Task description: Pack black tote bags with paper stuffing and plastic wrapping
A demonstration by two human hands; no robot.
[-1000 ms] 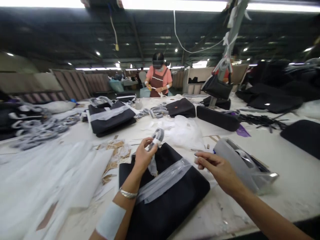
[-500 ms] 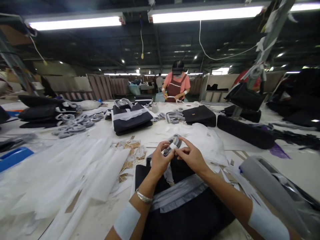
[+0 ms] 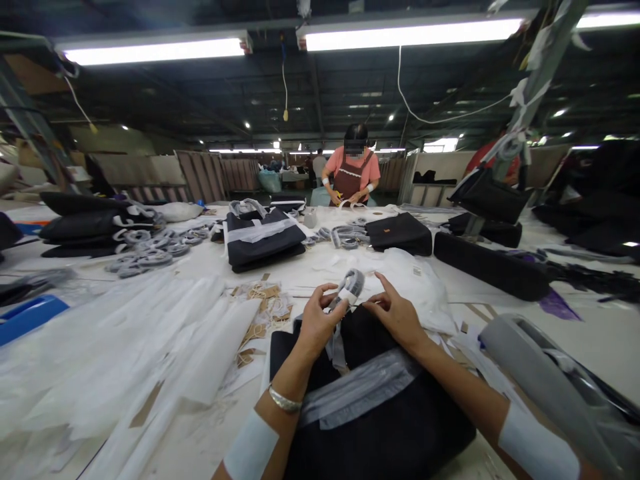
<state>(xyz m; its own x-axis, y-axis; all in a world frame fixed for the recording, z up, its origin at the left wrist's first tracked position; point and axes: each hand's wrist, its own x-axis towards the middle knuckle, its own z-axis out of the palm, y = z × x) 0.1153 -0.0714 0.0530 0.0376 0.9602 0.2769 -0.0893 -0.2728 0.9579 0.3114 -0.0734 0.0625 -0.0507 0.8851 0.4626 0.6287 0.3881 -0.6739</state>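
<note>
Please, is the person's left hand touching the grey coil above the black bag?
Touching. The head view shows it: the left hand holds the lower end of the grey coil, with no gap between them.

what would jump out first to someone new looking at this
Probably the large black bag, front and centre, with the left hand holding a grey loop above it. Next, the pale sheets spread out at left. Farther back, a person wears a brown apron, and bright tube lights run along the top.
</note>
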